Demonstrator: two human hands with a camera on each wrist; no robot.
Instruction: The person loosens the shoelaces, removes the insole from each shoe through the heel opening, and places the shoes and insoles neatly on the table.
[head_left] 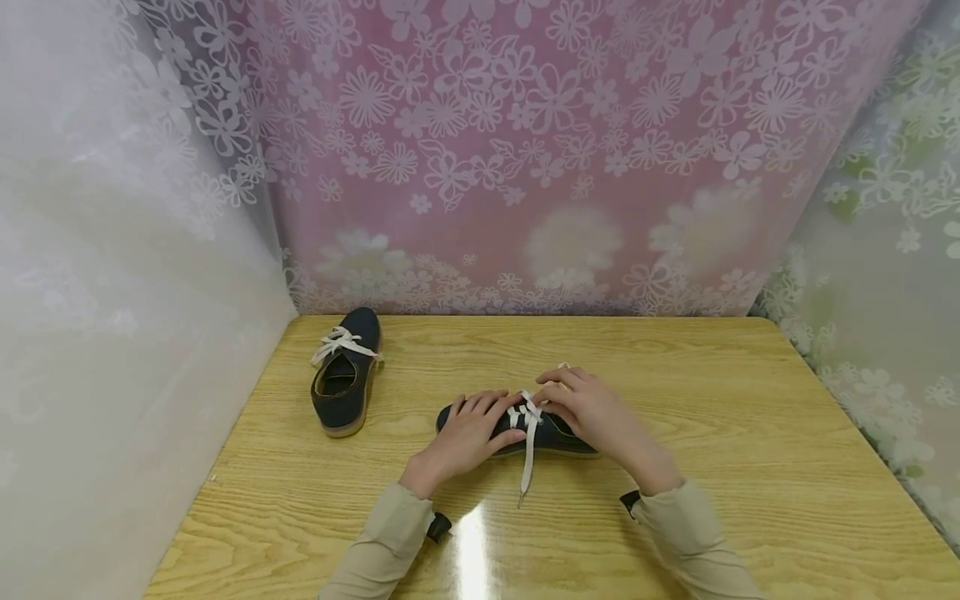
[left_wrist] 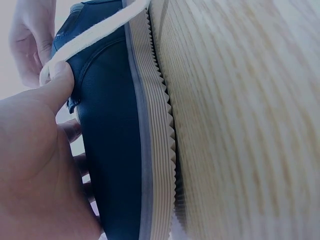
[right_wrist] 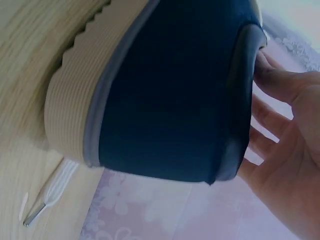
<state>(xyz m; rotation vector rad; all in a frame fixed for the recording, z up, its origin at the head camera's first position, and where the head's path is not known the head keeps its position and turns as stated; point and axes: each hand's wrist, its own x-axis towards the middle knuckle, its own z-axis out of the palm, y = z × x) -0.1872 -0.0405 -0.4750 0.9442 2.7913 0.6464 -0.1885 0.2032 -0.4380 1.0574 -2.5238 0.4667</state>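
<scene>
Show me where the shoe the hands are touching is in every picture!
Head: the navy lace-up shoe is lower middle.
Left wrist: left of centre, ribbed sole facing right.
Right wrist: upper middle, heel lowermost.
Shared landmark: the wood-grain tabletop.

The shoe (left_wrist: 112, 130) is navy, its laces (head_left: 529, 450) white, the pink backdrop (head_left: 510, 192) white-flowered.

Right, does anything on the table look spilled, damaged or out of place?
Nothing looks spilled or damaged; only a loose white lace end looks untidy, trailing down the near side of the centre shoe.
</scene>
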